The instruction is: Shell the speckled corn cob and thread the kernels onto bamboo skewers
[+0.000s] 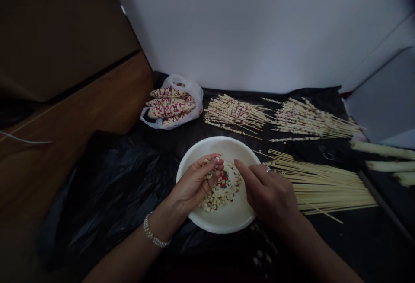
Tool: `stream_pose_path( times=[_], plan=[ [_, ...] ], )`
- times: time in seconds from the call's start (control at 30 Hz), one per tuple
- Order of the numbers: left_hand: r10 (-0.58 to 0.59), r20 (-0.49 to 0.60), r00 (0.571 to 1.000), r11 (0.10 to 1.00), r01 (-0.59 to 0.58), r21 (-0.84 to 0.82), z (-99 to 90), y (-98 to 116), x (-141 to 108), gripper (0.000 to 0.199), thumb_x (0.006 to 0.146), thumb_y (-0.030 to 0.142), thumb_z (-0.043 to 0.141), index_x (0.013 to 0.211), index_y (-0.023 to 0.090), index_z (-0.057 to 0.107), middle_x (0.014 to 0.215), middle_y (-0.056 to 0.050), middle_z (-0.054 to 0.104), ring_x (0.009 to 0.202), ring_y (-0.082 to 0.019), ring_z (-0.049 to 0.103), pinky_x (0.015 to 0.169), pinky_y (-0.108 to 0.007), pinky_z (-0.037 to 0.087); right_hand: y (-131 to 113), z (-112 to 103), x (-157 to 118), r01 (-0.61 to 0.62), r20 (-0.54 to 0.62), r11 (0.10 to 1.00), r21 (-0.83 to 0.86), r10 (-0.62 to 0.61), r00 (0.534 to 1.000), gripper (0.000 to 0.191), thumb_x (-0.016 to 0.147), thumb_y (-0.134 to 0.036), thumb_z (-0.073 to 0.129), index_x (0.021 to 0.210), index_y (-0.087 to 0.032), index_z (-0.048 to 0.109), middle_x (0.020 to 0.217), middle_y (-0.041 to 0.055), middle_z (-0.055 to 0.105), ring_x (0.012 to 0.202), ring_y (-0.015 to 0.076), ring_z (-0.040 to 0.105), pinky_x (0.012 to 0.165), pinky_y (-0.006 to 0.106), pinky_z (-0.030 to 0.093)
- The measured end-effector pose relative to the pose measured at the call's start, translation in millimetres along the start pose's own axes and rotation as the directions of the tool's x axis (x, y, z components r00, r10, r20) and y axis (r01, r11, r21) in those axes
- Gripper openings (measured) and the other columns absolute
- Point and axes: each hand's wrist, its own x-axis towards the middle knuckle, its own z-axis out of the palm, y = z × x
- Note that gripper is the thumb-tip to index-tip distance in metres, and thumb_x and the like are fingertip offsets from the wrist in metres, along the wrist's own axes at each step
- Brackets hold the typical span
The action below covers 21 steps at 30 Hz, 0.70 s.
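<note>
Over the left side of a white basin (220,227) my left hand (197,181) is curled, palm up, holding corn kernels, with one pinched at its fingertips. My right hand (270,188) is closed on a thin skewer (231,162) above the basin's right edge; the skewer's tip points at the pinched kernel. Loose kernels (220,197), pale with some dark red, lie in the basin. To the right, a spread of bare skewers (333,188) reaches up to my right hand.
Behind the basin, a plastic bag (197,90) holds speckled corn cobs (171,109). Two piles of kernel-threaded skewers (230,112) (301,116) lie near the white wall. Stripped cobs (385,150) are at the far right. Black plastic sheeting (119,188) lies underneath.
</note>
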Motion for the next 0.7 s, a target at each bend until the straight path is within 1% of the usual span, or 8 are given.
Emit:
stream_pose_path(
  times=[0.07,0.2,0.4,0.57,0.7],
  plan=[
    [0.017,-0.025,1.0,1.0,-0.017,-0.007,0.4,0.3,0.2,0.015,0.075,0.007,0.067,0.089,0.012,0.068,0.084,-0.004,0.069,0.074,-0.009,0.066,0.066,-0.014,0.055,-0.3,-0.3,-0.3,0.005,0.025,1.0,0.011,-0.005,1.0,0.043,0.079,-0.004,0.046,0.12,-0.013,0.055,0.075,0.0022,0.062,0.06,0.0111,0.048,0.055,0.027,0.035],
    [0.046,-0.035,0.998,0.999,-0.046,-0.013,3.0,1.1,-0.3,0.016,0.075,0.006,0.067,0.089,0.013,0.069,0.085,-0.004,0.07,0.076,-0.008,0.066,0.069,-0.014,0.055,-0.3,-0.8,-0.8,-0.002,0.083,1.0,0.02,0.0,0.997,0.042,0.08,-0.004,0.045,0.119,-0.014,0.057,0.075,0.0025,0.061,0.061,0.0119,0.049,0.056,0.028,0.035],
    [0.05,-0.042,0.998,0.997,-0.052,-0.055,4.8,1.4,-0.8,0.01,0.076,0.009,0.066,0.085,0.012,0.07,0.087,-0.004,0.071,0.077,-0.009,0.066,0.072,-0.015,0.055,-0.4,-0.1,-1.7,-0.007,0.076,1.0,-0.003,0.008,0.997,0.042,0.08,-0.003,0.045,0.119,-0.013,0.058,0.074,0.0019,0.061,0.059,0.0122,0.048,0.054,0.029,0.034],
    [0.026,-0.079,0.997,0.999,-0.029,-0.044,5.7,2.9,-0.9,0.013,0.074,0.006,0.066,0.085,0.012,0.069,0.088,-0.004,0.071,0.076,-0.008,0.066,0.071,-0.014,0.054,-0.5,-0.2,-2.4,0.003,0.081,1.0,-0.004,-0.002,0.997,0.041,0.081,-0.004,0.045,0.119,-0.012,0.057,0.075,0.0025,0.061,0.06,0.0125,0.048,0.056,0.028,0.034],
    [0.031,-0.098,0.995,0.998,-0.036,-0.047,6.4,4.1,-0.7,0.013,0.074,0.003,0.065,0.084,0.011,0.069,0.085,-0.004,0.071,0.074,-0.008,0.067,0.068,-0.013,0.055,-1.1,-1.3,-2.8,0.014,0.091,0.999,-0.033,-0.011,0.996,0.042,0.081,-0.005,0.045,0.12,-0.012,0.057,0.075,0.0032,0.061,0.062,0.0128,0.049,0.058,0.028,0.035]
  ],
)
